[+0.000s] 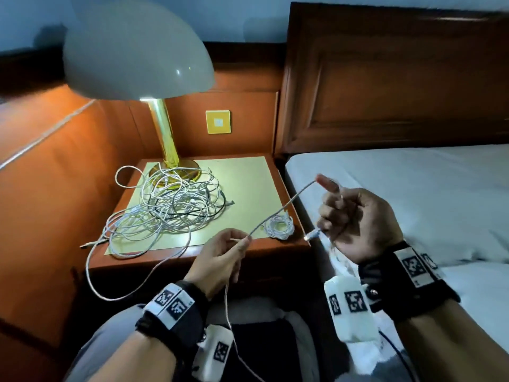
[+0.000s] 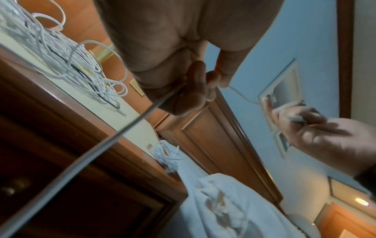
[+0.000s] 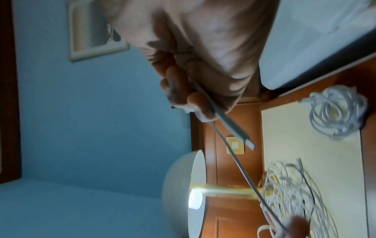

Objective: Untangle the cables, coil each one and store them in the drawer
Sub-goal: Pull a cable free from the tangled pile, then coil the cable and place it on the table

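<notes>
At centre left of the head view we see a tangled cable pile point(image 1: 168, 213) around the lamp point(image 1: 165, 139) base on the nightstand point(image 1: 264, 244), a coiled cable point(image 1: 278, 226) at its lower right corner; our left hand point(image 1: 220, 260) pinches a grey cable point(image 1: 278, 213), which runs diagonally up-right to our right hand point(image 1: 355, 216), fingers curled round it, its plug end point(image 1: 312, 235) pointing lower left.

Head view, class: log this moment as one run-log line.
left hand: pinches white cable | right hand: holds its plug end | tangle: on nightstand | coiled cable: front right corner
</notes>
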